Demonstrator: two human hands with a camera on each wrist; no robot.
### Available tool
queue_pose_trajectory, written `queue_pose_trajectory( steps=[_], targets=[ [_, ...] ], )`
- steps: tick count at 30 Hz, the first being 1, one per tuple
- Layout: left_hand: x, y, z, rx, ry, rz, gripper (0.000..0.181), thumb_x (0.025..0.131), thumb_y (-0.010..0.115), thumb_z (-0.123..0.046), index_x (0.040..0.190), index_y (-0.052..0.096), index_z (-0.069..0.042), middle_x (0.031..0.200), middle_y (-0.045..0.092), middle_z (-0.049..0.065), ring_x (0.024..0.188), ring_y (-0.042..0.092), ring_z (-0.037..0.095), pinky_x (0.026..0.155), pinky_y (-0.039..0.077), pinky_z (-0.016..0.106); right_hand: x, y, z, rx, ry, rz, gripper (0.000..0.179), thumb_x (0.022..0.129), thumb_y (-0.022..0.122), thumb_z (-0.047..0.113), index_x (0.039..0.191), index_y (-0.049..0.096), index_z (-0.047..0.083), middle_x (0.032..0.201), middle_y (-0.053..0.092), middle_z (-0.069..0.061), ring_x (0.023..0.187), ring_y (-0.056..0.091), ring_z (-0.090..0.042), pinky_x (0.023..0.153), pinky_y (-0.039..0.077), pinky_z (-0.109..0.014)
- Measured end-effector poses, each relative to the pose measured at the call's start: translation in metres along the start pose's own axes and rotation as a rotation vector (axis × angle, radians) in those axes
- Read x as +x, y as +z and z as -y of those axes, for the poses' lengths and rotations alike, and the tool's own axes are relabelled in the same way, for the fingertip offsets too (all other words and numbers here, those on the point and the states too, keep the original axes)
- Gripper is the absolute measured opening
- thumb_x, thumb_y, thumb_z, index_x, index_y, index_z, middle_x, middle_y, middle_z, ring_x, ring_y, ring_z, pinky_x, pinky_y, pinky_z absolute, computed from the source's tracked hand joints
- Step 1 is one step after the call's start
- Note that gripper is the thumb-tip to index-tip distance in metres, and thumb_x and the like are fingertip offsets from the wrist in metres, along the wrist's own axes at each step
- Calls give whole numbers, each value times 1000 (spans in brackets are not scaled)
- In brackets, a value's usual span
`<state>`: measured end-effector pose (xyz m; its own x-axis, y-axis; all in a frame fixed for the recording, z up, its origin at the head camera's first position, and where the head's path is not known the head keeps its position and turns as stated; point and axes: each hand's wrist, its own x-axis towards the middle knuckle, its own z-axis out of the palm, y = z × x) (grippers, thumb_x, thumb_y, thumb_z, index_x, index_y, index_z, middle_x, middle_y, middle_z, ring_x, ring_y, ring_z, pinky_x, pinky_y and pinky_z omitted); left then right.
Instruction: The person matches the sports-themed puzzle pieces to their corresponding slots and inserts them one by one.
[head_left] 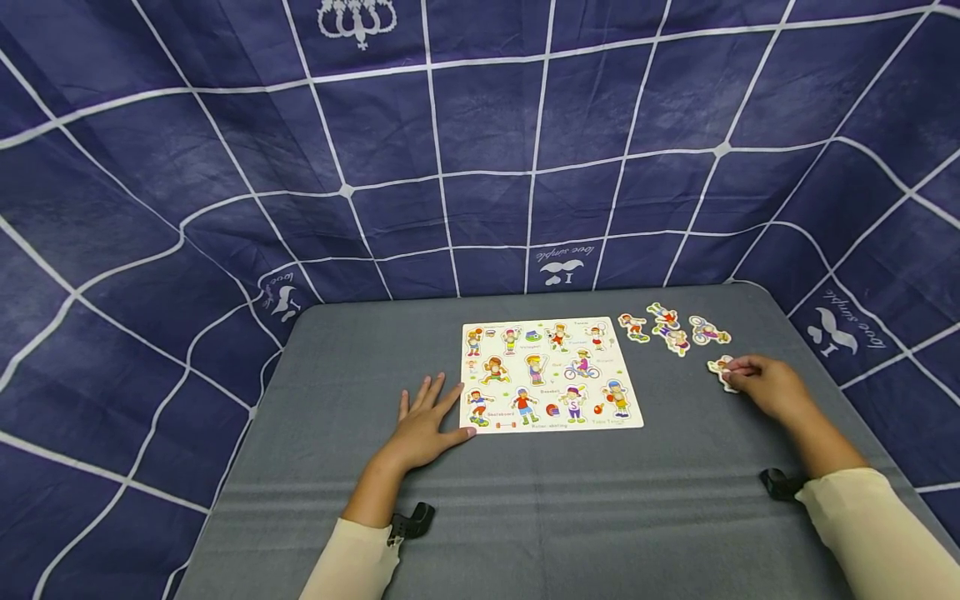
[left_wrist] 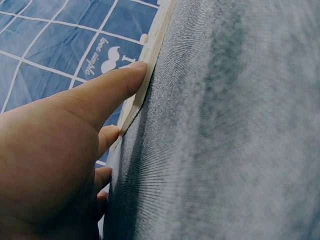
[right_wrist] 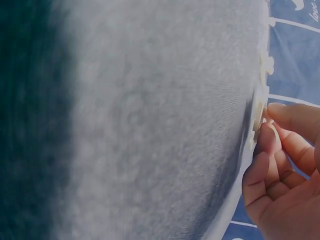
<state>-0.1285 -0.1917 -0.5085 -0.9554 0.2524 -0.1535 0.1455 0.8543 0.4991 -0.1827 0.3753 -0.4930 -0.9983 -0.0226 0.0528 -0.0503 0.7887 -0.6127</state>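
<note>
A white puzzle board [head_left: 551,400] printed with cartoon children playing sports lies flat on the grey table. My left hand [head_left: 423,429] rests at its left edge with fingers spread, and the thumb touches the lower left corner. In the left wrist view, the thumb [left_wrist: 120,82] lies against the board's thin edge [left_wrist: 152,60]. Out to the right of the board, my right hand [head_left: 765,387] pinches a small figure-shaped puzzle piece [head_left: 720,369] by its right side, at the table surface. The right wrist view shows that piece edge-on, partly hidden by the thumb and fingers [right_wrist: 277,112].
Several loose puzzle pieces lie beyond the right hand: a skateboarder piece [head_left: 633,327], a bicycle piece [head_left: 708,331], and overlapping figure pieces [head_left: 672,337]. A blue checked cloth [head_left: 480,208] stands behind the table [head_left: 540,517] and along both sides.
</note>
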Motion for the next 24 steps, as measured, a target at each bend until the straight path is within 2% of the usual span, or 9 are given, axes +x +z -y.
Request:
queue_pose_trajectory(
  steps=[4,9,15,24],
  targets=[
    [0,1,1,0,0,-1,87,89,64,-66,161,29,-31,172,10,7,160,-1,31,123,-10,65,-2,-1,4,7,-3,-25,23,96,68,16,104,70,-5,76,66,17,62,48,10,56,39,-20],
    [1,2,2,3,-2,0,87,90,63,-67,161,28,-31,172,9,7,160,-2,31,123,-10,65,-4,0,11,3,-3,-52,23,96,68,19,104,71,-3,75,67,13,61,48,8,55,38,-22],
    [1,2,2,-5,-3,-4,87,89,64,-66,161,28,-31,172,9,7,160,-2,31,123,-10,65,-4,3,20,21,1,-66,23,97,68,20,104,72,-2,74,67,10,60,49,7,54,39,-22],
    [2,2,1,7,-6,-3,87,89,63,-67,161,28,-32,172,9,6,160,-2,30,123,-10,64,-3,4,35,45,-32,-75,22,96,69,18,104,72,-2,73,67,12,61,51,9,54,41,-21]
  ],
)
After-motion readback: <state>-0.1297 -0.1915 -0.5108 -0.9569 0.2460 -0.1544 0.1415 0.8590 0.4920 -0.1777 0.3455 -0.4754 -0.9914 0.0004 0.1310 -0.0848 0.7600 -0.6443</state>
